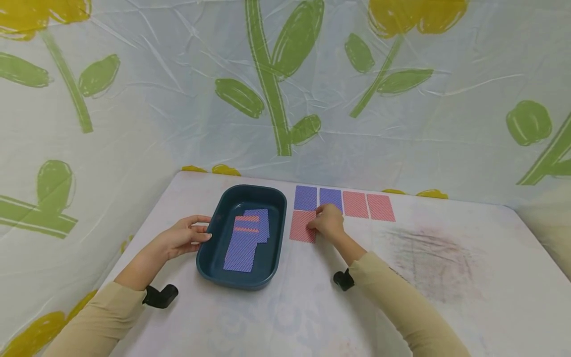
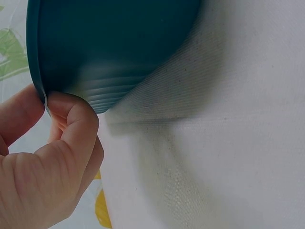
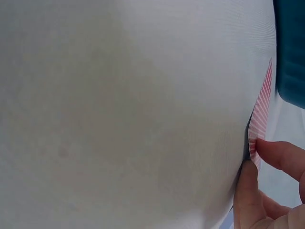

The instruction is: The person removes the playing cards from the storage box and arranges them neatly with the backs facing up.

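On the left stands a dark teal tub (image 1: 209,258). My left hand (image 1: 183,237) pinches its left rim between thumb and curled fingers, which the left wrist view shows close up on the tub wall (image 2: 119,38). Several blue-patterned playing cards (image 1: 241,255) lie overlapping inside, with reddish strips of other cards (image 1: 247,218) among them. Right of the tub, my right hand (image 1: 329,222) pinches the edge of a red-patterned playing card (image 1: 302,228). In the right wrist view the thumb is on the face of that card (image 3: 261,114) and a finger is at its edge.
Behind the right hand runs a row of face-down cards: two blue, the left one (image 1: 305,198) beside the tub, then two red, the outer one (image 1: 380,207) farthest right. A white cloth (image 1: 285,322) covers the table; dark smudges (image 1: 437,263) mark its right side. A flower-printed sheet (image 1: 178,99) hangs behind.
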The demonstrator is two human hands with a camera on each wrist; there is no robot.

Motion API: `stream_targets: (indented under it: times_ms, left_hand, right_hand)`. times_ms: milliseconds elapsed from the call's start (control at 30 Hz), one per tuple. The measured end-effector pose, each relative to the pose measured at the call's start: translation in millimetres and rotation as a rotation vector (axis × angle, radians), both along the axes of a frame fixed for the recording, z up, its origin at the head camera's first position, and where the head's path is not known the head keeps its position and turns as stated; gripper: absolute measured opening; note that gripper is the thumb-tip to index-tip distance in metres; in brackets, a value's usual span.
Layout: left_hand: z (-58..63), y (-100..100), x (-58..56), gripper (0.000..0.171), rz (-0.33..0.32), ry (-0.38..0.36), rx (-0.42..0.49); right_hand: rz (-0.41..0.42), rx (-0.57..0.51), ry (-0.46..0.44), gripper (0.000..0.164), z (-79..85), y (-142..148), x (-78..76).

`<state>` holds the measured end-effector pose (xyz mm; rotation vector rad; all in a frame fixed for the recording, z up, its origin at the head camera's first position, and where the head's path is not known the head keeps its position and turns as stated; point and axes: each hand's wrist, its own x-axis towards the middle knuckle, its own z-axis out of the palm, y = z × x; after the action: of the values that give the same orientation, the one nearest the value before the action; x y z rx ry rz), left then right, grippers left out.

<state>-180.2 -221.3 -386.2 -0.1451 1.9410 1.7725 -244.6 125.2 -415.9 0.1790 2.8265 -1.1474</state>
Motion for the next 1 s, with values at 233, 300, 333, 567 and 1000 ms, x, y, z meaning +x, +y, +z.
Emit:
stream_targets:
  times_ms: [233, 300, 333, 567, 1000]
  left_hand:
    - [1.4, 1, -0.8, 0.06, -0.003, -0.001, -0.016]
    - [1.5, 0, -1.1, 0.06, -0.005, 0.001, -0.015]
    - [1.7, 0, -1.1, 0.06, -0.007, 0.002, -0.017]
    - [2.4, 0, -1.4, 0.06, -0.002, -0.003, -0.01]
    - [4.4, 1, -0.1, 0.059, 0.011, -0.013, -0.007]
  right_hand:
    - [0.045, 0.064, 0.017, 0.052, 0.0, 1, -1.5]
    - [0.048, 0.065, 0.014, 0.051, -0.2, 1, -2.2]
    - [0.045, 0.058, 0.007, 0.05, -0.5, 1, -2.6]
    - [0.053, 0.043, -0.031, 0.044, 1.8, 3, -3.7]
    - [0.204, -0.26, -0.067, 0.039, 48.6, -14, -2.6]
